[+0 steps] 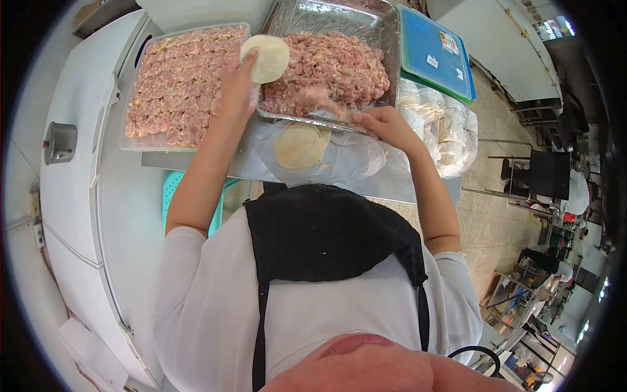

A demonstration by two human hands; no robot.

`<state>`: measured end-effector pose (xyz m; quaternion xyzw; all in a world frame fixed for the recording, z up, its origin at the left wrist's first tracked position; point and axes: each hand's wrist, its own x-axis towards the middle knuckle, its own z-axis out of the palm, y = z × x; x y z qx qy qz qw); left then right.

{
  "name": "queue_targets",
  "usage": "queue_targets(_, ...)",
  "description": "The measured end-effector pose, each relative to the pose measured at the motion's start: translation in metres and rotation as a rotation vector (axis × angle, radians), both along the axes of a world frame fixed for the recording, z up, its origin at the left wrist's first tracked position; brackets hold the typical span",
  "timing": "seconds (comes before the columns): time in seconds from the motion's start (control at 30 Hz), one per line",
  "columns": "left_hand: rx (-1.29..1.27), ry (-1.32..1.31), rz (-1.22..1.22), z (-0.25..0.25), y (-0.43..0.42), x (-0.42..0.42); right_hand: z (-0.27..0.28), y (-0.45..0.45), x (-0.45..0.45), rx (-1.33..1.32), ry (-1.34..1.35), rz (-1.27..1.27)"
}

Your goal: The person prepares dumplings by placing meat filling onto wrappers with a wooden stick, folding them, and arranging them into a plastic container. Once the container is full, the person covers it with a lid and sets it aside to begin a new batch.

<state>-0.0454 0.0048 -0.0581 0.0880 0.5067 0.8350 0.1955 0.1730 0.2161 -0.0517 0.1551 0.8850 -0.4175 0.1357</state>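
Between the thumb and fingers of my left hand (243, 78) is a pale round dough wrapper (270, 60), held above the left edge of the metal tray (264, 104). A large mound of raw ground meat (346, 62) fills much of that tray. My right hand (386, 125) is closed at the tray's front right corner, gripping a slim tool (345, 115). Meat seems to cover the tool's far end, which motion blurs, so its kind is unclear. Nearer my body, a stack of round wrappers (302, 145) lies on clear plastic on the metal table.
At left stands a plastic tub (124, 124) packed with rows of meat-filled dumplings (179, 85). Blue and green lids or boards (434, 55) lie at right, above bagged wrappers (450, 134). A white refrigerator (72, 189) borders the left; a teal stool (171, 186) sits below the table.
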Motion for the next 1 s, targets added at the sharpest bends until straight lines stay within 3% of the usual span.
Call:
queue_targets(0.07, 0.053, -0.059, -0.017, -0.002, 0.020, 0.006, 0.013, 0.000, 0.002, -0.341, 0.189, -0.189)
queue_targets(0.13, 0.236, -0.255, -0.227, -0.004, 0.043, 0.018, 0.035, -0.006, -0.006, -0.409, 0.257, -0.292)
queue_targets(0.2, 0.332, -0.343, -0.272, 0.006, 0.063, 0.039, 0.038, -0.012, -0.014, -0.477, 0.329, -0.396)
queue_targets(0.27, 0.427, -0.433, -0.315, 0.023, 0.077, 0.049, 0.019, -0.008, -0.023, -0.400, 0.498, -0.444)
queue_targets(0.3, 0.530, -0.490, -0.297, 0.032, 0.083, 0.051, 0.006, -0.003, -0.023, -0.055, 0.584, -0.333)
queue_targets(0.33, 0.633, -0.549, -0.276, 0.037, 0.086, 0.053, -0.001, 0.002, -0.019, -0.053, 0.588, -0.336)
queue_targets(0.4, 0.581, -0.549, -0.272, 0.031, 0.087, 0.047, -0.007, 0.014, -0.010, 0.304, 0.774, -0.137)
queue_targets(0.43, 0.561, -0.553, -0.252, 0.022, 0.086, 0.043, 0.019, 0.014, 0.003, 0.437, 0.534, -0.073)
queue_targets(0.47, 0.540, -0.557, -0.231, 0.013, 0.086, 0.042, 0.039, 0.010, 0.011, 0.436, 0.540, -0.071)
queue_targets(0.53, 0.477, -0.560, -0.161, 0.003, 0.093, 0.045, 0.062, 0.004, 0.024, 0.755, 0.253, -0.034)
queue_targets(0.57, 0.501, -0.527, -0.172, -0.002, 0.097, 0.046, 0.056, 0.005, 0.023, 0.755, 0.255, -0.034)
queue_targets(0.63, 0.526, -0.493, -0.185, 0.013, 0.100, 0.057, 0.041, 0.004, 0.022, 0.662, 0.561, -0.036)
queue_targets(0.73, 0.396, -0.583, -0.137, 0.038, 0.096, 0.069, 0.071, 0.022, 0.030, 0.788, 0.404, 0.092)
queue_targets(0.83, 0.430, -0.566, -0.177, 0.032, 0.100, 0.063, 0.092, 0.010, 0.033, 0.792, 0.527, 0.015)
queue_targets(0.93, 0.393, -0.538, -0.115, 0.020, 0.113, 0.049, 0.051, 0.029, 0.021, 0.672, 0.585, 0.080)
queue_targets(0.97, 0.522, -0.506, -0.330, -0.002, 0.113, 0.030, 0.042, 0.043, 0.018, 0.668, 0.592, 0.097)
queue_targets(1.0, 0.645, -0.461, -0.543, -0.013, 0.111, 0.019, 0.036, 0.063, 0.016, 0.563, 0.786, 0.130)
